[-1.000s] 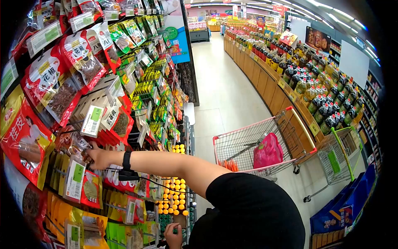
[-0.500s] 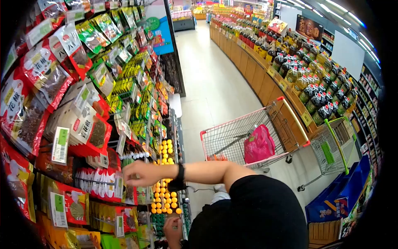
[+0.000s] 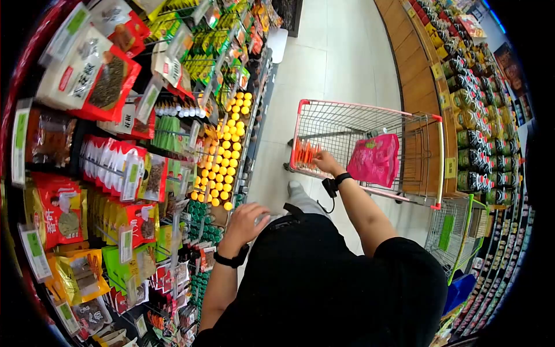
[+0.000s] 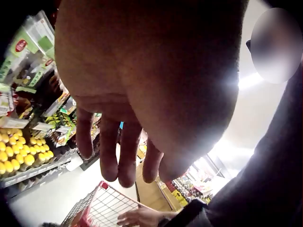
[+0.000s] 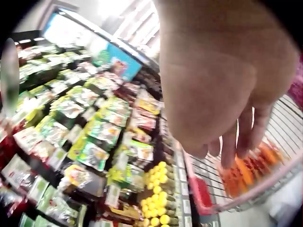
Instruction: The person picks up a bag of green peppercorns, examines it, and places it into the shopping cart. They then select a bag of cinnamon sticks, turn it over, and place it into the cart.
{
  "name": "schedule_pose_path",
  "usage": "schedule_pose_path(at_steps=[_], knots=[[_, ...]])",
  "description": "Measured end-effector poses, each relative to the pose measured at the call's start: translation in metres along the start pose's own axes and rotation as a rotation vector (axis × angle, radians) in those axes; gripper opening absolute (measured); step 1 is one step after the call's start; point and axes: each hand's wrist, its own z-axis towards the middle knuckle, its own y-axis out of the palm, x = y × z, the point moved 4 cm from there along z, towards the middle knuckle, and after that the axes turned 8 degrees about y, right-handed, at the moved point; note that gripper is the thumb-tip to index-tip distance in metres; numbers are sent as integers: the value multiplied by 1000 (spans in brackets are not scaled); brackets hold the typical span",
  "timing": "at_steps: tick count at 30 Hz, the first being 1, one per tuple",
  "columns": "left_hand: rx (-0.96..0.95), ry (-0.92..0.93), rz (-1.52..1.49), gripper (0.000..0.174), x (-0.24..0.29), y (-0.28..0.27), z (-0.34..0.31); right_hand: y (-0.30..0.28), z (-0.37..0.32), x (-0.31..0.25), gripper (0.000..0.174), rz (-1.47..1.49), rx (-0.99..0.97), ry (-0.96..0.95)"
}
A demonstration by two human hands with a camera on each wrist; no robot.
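My right hand reaches over the near rim of the wire shopping cart, its fingertips at the orange-red packets in the cart's left end. In the right wrist view its fingers hang extended above the packets; whether they touch them I cannot tell. A pink bag lies to that hand's right. Before my torso, my left hand is raised beside the shelf, holding nothing. The left wrist view shows its palm and loosely extended fingers.
Hanging spice packets fill the rack on the left, beside rows of yellow-capped bottles. Beyond the cart runs a wooden display of oil bottles. A second cart with green trim stands at the right.
My right hand has moved from the hanging packets across to the cart. The left hand has risen into fuller view. The head view has turned down, toward the cart.
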Motion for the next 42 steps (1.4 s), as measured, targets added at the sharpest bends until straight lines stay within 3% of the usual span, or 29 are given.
schedule_pose_path(at_steps=[3,4,6,7,9,10,11,12,14,15,16,17,18,19,28,42], knots=[[-6,38,15,15,6,10,33,8,5,87,24,-46,-59,333],[-3,46,25,15,9,14,41,29,25,144,23,-140,-109,232],[-43,24,23,16,17,22,59,61,46,225,21,172,-256,466],[-64,11,24,17,21,26,66,12,5,146,21,10,-269,540],[-70,-15,9,17,28,38,76,39,33,199,38,326,-226,540],[-67,-16,10,17,28,44,80,33,35,189,29,390,-260,600],[-66,-19,20,18,27,48,82,44,52,207,32,468,-251,605],[-83,-11,38,19,25,54,83,55,70,227,33,355,-246,547],[-100,-30,70,21,25,60,83,38,80,204,43,-27,-287,454],[-93,-48,82,22,25,60,85,43,90,209,48,-49,-91,303],[-106,-72,85,22,24,61,86,38,91,189,50,118,-101,168],[-115,-87,84,23,23,63,86,50,103,199,53,55,-72,191],[-112,-89,96,23,21,67,86,73,128,222,49,73,-102,96],[-111,-90,99,24,19,69,86,81,138,213,45,115,-193,65],[-128,-255,122,26,31,72,90,78,140,172,44,-175,-351,136],[-50,-196,54,14,40,66,91,74,143,164,42,-392,-401,203]])
